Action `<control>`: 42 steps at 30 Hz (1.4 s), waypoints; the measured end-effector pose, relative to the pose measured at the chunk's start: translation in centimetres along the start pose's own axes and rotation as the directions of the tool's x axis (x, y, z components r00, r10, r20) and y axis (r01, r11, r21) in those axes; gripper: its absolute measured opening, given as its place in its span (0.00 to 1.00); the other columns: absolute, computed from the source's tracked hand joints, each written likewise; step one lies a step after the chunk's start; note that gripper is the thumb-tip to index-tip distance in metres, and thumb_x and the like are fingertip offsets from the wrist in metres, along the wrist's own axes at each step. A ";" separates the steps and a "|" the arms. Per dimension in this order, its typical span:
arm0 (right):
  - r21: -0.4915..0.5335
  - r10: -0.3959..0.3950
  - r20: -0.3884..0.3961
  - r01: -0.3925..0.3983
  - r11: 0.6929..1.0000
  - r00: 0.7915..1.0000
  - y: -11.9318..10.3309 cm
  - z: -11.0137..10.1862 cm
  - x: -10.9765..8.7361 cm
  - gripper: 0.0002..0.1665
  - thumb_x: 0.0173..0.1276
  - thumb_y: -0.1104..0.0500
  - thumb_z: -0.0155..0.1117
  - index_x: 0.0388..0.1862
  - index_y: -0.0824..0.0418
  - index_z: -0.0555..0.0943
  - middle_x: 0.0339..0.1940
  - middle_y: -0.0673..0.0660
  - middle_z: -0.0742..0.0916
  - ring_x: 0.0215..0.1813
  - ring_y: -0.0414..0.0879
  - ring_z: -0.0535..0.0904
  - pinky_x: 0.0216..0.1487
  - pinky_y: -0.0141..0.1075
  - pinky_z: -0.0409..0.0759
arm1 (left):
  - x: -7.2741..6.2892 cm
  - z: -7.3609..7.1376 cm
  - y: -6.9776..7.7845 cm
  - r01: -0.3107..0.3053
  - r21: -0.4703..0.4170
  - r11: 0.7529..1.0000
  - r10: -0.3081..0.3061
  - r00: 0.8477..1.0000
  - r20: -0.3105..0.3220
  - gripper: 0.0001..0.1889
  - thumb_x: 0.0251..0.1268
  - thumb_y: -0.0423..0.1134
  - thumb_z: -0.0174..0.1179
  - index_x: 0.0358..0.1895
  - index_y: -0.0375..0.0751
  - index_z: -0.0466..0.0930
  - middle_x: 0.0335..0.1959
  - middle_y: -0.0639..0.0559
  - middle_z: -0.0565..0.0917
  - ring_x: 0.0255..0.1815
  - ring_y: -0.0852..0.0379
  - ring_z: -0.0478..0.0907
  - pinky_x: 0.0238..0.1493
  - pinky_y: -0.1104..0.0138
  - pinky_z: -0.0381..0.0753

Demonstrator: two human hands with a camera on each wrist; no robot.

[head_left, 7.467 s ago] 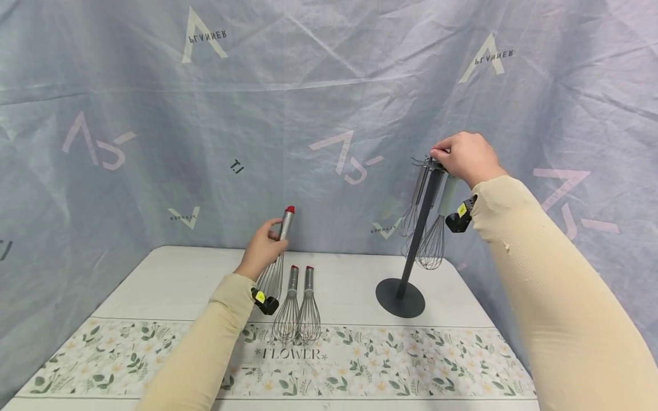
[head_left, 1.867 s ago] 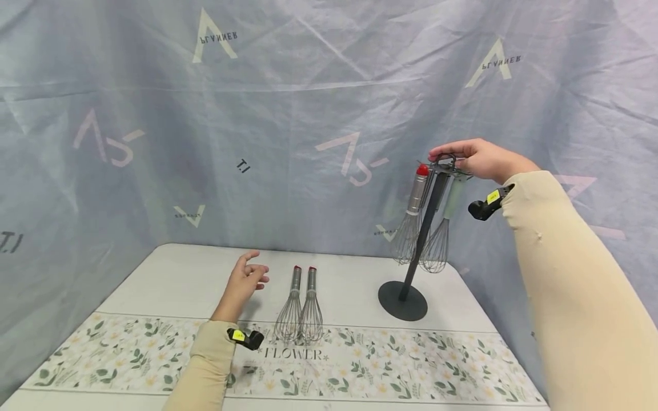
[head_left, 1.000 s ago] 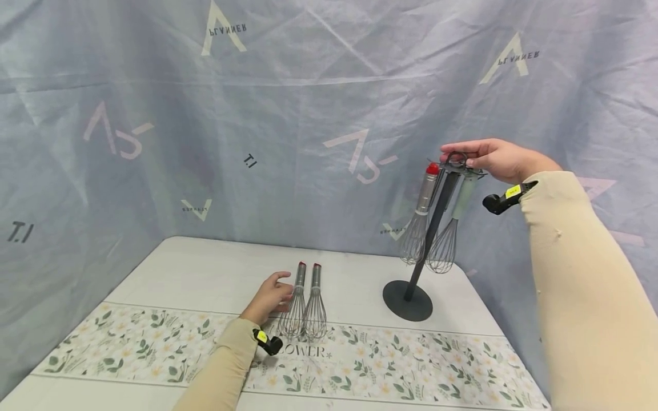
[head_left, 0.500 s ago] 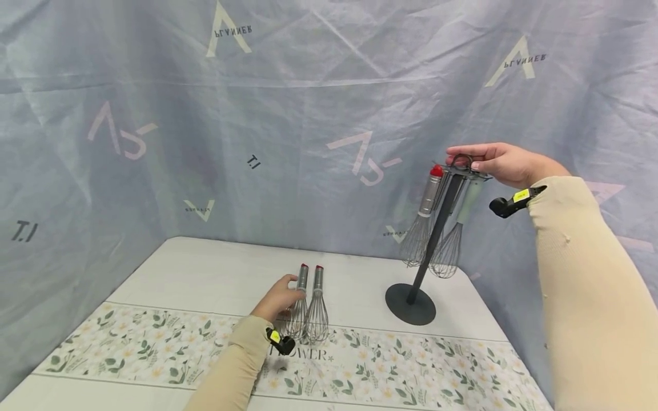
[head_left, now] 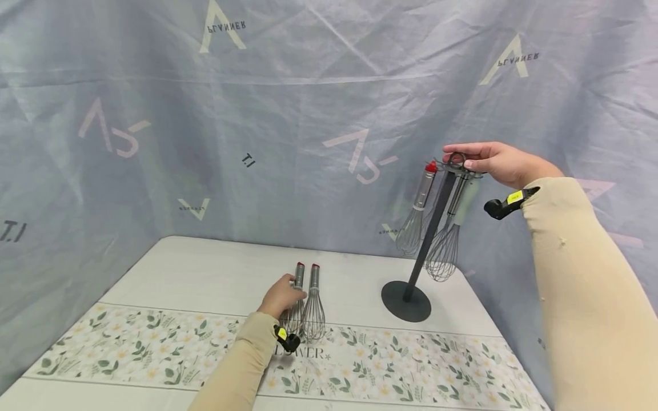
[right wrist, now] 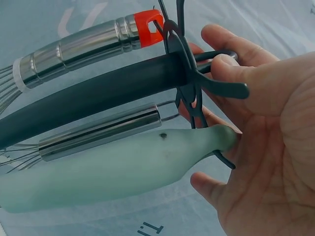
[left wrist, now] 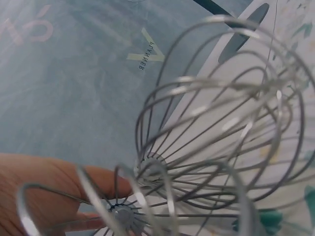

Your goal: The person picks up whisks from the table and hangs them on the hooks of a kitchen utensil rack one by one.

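My left hand point(head_left: 280, 295) grips the left of two red-capped metal whisks on the table; that whisk point(head_left: 299, 274) is partly covered by my fingers. Its twin, the right whisk point(head_left: 315, 277), lies close beside it. In the left wrist view, the wire loops hide much of the hold. My right hand point(head_left: 506, 164) is at the top of a dark hook stand point(head_left: 430, 242), thumb and forefinger on its top ring point(right wrist: 219, 55). From its hooks hang a red-capped whisk point(right wrist: 83, 51), a slim metal-handled whisk point(right wrist: 103, 130) and a whisk with a pale green handle point(right wrist: 108, 169).
The stand's round base point(head_left: 406, 301) rests on the right side of the white table point(head_left: 205, 268). A flower-patterned strip point(head_left: 154, 348) runs across the table. Grey-blue printed cloth point(head_left: 257, 114) hangs behind and at both sides.
One red-capped whisk went from my left hand onto the stand. My left hand then came to the left table whisk and took hold. Just now the stand's hanging whisks have swung round a little.
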State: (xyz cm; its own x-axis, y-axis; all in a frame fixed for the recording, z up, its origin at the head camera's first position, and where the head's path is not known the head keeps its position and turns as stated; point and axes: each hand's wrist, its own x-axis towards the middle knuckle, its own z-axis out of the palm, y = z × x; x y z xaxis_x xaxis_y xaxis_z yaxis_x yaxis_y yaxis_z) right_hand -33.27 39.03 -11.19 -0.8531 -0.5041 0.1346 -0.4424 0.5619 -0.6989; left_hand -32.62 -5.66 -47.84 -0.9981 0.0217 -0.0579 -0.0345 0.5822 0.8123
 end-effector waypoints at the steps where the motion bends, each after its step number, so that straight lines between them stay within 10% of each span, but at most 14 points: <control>1: -0.007 0.007 -0.006 -0.007 1.000 1.000 -0.1 0.1 0.0 0.31 0.81 0.63 0.51 0.79 0.48 0.66 0.62 0.37 0.80 0.64 0.31 0.70 0.59 0.25 0.64 | 0.0 0.0 0.0 -0.001 0.007 1.000 0.001 1.000 -0.011 0.34 0.65 0.43 0.67 0.71 0.34 0.67 0.54 0.36 0.81 0.35 0.48 0.79 0.32 0.56 0.79; 42: -0.083 0.057 -0.076 -0.063 0.995 0.995 -1.2 0.8 -0.5 0.31 0.82 0.61 0.51 0.81 0.53 0.63 0.66 0.36 0.78 0.62 0.26 0.73 0.57 0.22 0.70 | 0.4 -1.5 1.0 -0.097 -0.306 0.947 0.069 0.992 -0.103 0.28 0.72 0.39 0.59 0.74 0.44 0.68 0.38 0.42 0.84 0.25 0.56 0.73 0.24 0.65 0.72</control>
State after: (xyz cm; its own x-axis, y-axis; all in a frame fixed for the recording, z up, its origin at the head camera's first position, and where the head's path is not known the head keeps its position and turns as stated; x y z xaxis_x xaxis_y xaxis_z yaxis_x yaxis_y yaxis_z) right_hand -32.13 38.09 -11.00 -0.8954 -0.4200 0.1480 -0.4093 0.6453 -0.6450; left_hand -33.15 -6.32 -46.18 -0.9981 -0.0224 0.0583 0.0489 0.3003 0.9526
